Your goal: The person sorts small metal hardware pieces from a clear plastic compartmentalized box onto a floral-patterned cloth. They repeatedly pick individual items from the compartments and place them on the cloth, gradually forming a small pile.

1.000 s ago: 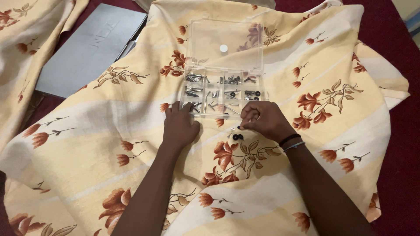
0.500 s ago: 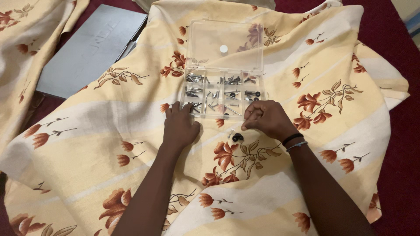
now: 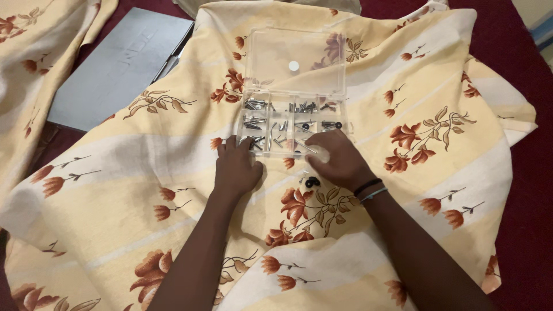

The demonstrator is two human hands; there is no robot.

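Both hands were set at the near edge of a clear compartment box of small metal parts.

The clear plastic organiser box (image 3: pixel 291 124) lay open on a cream floral cloth (image 3: pixel 144 190), its lid (image 3: pixel 295 60) folded back flat beyond it, and screws and pins were seen in its compartments. The left hand (image 3: pixel 237 167) was laid at the box's near left corner, fingers curled and touching the rim; nothing could be seen held in its grip. The right hand (image 3: pixel 337 161) was bent over the near right compartments; whether its grip was closed on anything could not be told. Two small black parts (image 3: pixel 312 182) lay on the cloth just beside the right hand. A grey flat case (image 3: pixel 118 66) lay well apart at the upper left.
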